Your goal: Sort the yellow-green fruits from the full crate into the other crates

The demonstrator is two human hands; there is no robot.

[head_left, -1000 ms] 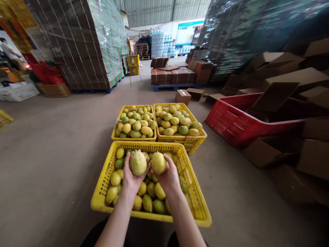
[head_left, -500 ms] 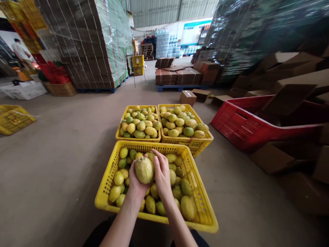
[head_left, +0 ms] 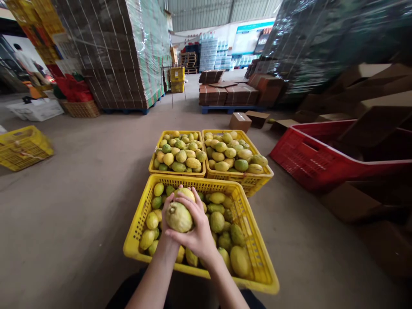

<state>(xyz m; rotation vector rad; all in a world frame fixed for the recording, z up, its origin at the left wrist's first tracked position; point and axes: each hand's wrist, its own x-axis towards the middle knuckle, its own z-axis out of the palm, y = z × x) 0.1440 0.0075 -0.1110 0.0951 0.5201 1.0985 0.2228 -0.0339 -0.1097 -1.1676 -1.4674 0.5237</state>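
Note:
A pale yellow-green, faintly ribbed papaya [head_left: 179,217] rests between my two hands, its knobby end turned toward the upper left. My left hand [head_left: 166,219] cups it from the left and below. Over its right side wrap the fingers and thumb of my right hand [head_left: 200,227]. A yellower papaya [head_left: 186,194] shows just beyond, between the fingers; whether it is held too I cannot tell. Below my hands stands a yellow plastic crate [head_left: 257,253] with several green and yellow papayas [head_left: 240,261] in it.
Two more yellow crates full of papayas, a left one [head_left: 177,173] and a right one [head_left: 251,184], stand behind. To the right are a red crate [head_left: 299,159] and cardboard boxes [head_left: 350,199]. Wrapped pallet stacks [head_left: 106,56] rise behind. A person [head_left: 25,60] is at far left.
My right hand has closed over the papaya from its right side. The papaya has turned, its knobby end moving from the top toward the left. The whole view has shifted slightly.

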